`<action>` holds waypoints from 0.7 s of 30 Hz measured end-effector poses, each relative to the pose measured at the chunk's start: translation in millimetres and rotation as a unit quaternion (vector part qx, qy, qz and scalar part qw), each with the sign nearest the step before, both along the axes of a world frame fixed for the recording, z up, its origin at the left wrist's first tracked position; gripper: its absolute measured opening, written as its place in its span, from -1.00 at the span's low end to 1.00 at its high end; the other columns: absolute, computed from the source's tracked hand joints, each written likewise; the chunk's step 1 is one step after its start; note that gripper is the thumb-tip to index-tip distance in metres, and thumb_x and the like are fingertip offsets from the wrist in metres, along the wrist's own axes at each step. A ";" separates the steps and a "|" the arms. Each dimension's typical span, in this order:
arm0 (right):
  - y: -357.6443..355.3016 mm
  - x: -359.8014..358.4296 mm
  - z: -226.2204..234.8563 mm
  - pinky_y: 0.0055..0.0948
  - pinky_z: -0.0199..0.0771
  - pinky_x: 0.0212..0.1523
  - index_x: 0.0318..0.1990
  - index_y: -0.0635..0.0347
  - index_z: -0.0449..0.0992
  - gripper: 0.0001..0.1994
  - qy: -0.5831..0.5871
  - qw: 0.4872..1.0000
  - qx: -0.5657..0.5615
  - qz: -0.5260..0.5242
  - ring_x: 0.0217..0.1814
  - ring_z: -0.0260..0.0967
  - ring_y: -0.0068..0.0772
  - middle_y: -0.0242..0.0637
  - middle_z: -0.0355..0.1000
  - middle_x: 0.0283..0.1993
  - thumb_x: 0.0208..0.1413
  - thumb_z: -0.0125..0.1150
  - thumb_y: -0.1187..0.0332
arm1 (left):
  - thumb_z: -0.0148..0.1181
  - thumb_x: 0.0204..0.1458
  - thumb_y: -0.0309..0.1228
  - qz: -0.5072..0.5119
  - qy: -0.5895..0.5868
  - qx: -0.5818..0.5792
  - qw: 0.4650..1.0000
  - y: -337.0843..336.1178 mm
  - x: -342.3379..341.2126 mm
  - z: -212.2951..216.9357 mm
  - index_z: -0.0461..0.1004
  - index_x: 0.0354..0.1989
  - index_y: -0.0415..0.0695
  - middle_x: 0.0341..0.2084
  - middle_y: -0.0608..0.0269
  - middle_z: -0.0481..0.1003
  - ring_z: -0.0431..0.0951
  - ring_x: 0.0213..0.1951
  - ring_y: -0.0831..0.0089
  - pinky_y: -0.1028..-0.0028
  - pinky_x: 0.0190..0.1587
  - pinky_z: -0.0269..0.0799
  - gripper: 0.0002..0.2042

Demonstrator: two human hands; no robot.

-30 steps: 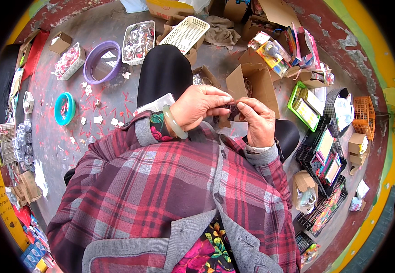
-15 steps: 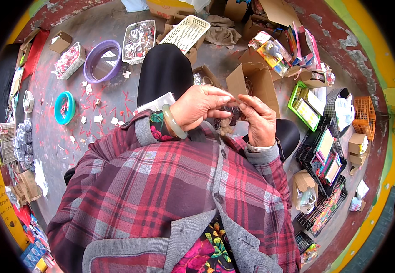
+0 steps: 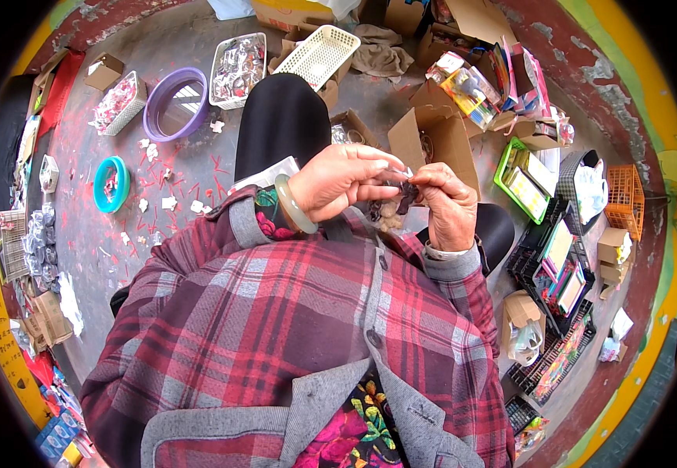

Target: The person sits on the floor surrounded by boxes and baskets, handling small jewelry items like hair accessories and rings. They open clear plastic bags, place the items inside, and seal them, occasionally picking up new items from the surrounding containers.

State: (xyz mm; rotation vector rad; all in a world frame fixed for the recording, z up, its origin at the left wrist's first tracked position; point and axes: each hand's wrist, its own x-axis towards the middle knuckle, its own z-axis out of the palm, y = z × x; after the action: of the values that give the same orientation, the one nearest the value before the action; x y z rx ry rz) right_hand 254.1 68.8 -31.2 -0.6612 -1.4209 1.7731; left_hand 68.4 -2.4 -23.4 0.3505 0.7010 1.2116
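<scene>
Over my lap, my left hand [image 3: 344, 184], with a pale green bangle [image 3: 295, 204] at its wrist, has thumb and forefinger pinched on a small whitish piece [image 3: 408, 173]. That piece is too small to name. Close beside it, my right hand [image 3: 449, 204] has its fingertips pressed together near the piece's other side; what they grip is hidden. Below and between the hands lies a heap of small dark purple and beige things [image 3: 389, 216] in my lap, partly covered by the fingers.
Ahead stand an open cardboard box [image 3: 459, 148], a cream basket [image 3: 330, 48], a basket of small wrapped items [image 3: 238, 66] and a purple basin [image 3: 174, 104]. A teal bowl [image 3: 112, 185] is at left among red scraps. Black crates [image 3: 545, 269] and a green tray [image 3: 519, 181] line the right.
My fingertips have shifted slightly, and a small whitish piece now shows between the two hands. My right hand has turned a little, with its fingers more closely bunched.
</scene>
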 end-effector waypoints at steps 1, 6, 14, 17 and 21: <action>0.3 -0.1 0.0 -0.66 0.25 -0.36 -0.36 0.33 0.55 -0.87 -0.003 1.000 0.003 -0.001 -0.36 0.26 -0.59 -0.31 0.37 -0.32 -0.01 0.05 0.63 | -0.03 0.10 -0.48 -0.003 -0.005 -0.002 1.000 0.2 -0.8 -0.3 0.34 -0.08 -0.41 -0.12 0.00 0.42 0.48 -0.11 0.32 0.47 -0.01 0.43 -0.73; 0.4 -1.1 2.4 -0.65 0.25 -0.33 -0.38 0.33 0.55 -0.86 -0.017 1.000 0.016 -0.005 -0.35 0.26 -0.59 -0.31 0.36 -0.33 -0.03 0.04 0.65 | -0.05 0.09 -0.53 -0.016 -0.058 0.040 0.997 1.6 -7.0 -3.5 0.36 -0.08 -0.39 -0.11 -0.03 0.42 0.47 -0.09 0.31 0.47 -0.03 0.43 -0.74; 1.7 -2.0 2.1 -0.64 0.27 -0.31 -0.41 0.31 0.56 -0.77 -0.054 0.996 0.071 0.007 -0.31 0.27 -0.56 -0.33 0.38 -0.34 -0.15 -0.01 0.73 | 0.08 0.06 -0.43 0.011 0.038 -0.030 0.999 4.7 2.9 2.7 0.43 -0.22 -0.31 -0.27 0.17 0.48 0.50 -0.21 0.47 0.55 -0.14 0.49 -0.80; 0.3 -3.1 4.5 -0.64 0.29 -0.32 -0.43 0.29 0.57 -0.75 -0.059 0.996 0.061 0.004 -0.29 0.28 -0.55 -0.33 0.38 -0.36 -0.17 -0.03 0.75 | 0.08 0.06 -0.46 0.013 0.064 -0.040 0.997 5.0 3.4 0.0 0.44 -0.24 -0.32 -0.30 0.18 0.48 0.51 -0.23 0.50 0.59 -0.17 0.50 -0.83; 0.6 -2.9 4.3 -0.65 0.29 -0.32 -0.43 0.29 0.57 -0.74 -0.066 0.996 0.062 0.004 -0.29 0.28 -0.55 -0.32 0.37 -0.35 -0.17 -0.04 0.75 | 0.08 0.06 -0.49 0.022 0.070 -0.048 0.996 4.6 3.9 -1.3 0.45 -0.26 -0.34 -0.30 0.16 0.49 0.52 -0.25 0.49 0.61 -0.19 0.51 -0.84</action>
State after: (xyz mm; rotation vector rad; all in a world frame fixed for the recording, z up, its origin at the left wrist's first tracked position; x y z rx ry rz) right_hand 251.2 69.4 -26.9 -0.7191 -1.6101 1.6582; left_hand 72.3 2.1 -24.6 0.3431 0.8882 1.1988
